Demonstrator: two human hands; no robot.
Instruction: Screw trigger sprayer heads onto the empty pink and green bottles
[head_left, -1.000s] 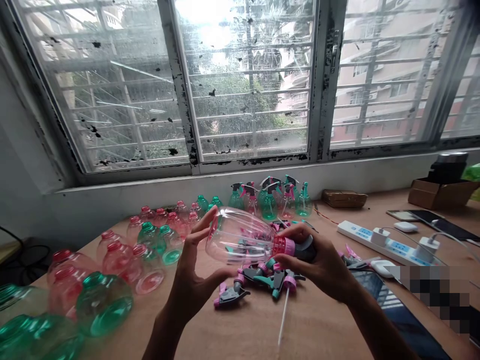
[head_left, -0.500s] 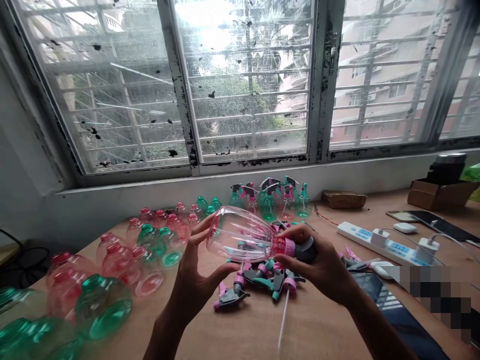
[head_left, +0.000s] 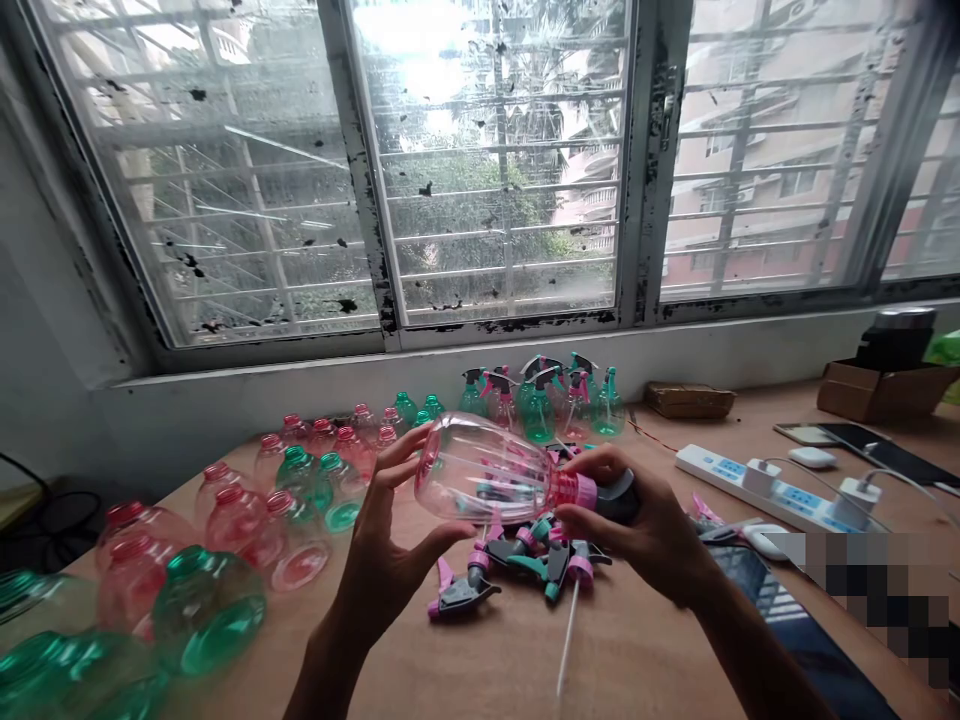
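My left hand point(head_left: 386, 540) cups the base of a clear pink bottle point(head_left: 487, 470) held on its side above the table. My right hand point(head_left: 645, 525) is closed round the grey spray head with a pink collar point(head_left: 592, 492) at the bottle's neck. Under the bottle lies a heap of loose spray heads point(head_left: 517, 565), pink, teal and grey, one with a white dip tube point(head_left: 566, 635) pointing toward me.
Several capless pink and green bottles point(head_left: 225, 560) lie on the wooden table point(head_left: 510, 660) at left. Finished spray bottles point(head_left: 544, 400) stand by the window wall. A white power strip point(head_left: 765, 480), phones and a cardboard box point(head_left: 877, 385) sit at right.
The bottle and both hands have shifted slightly; the grip is the same.
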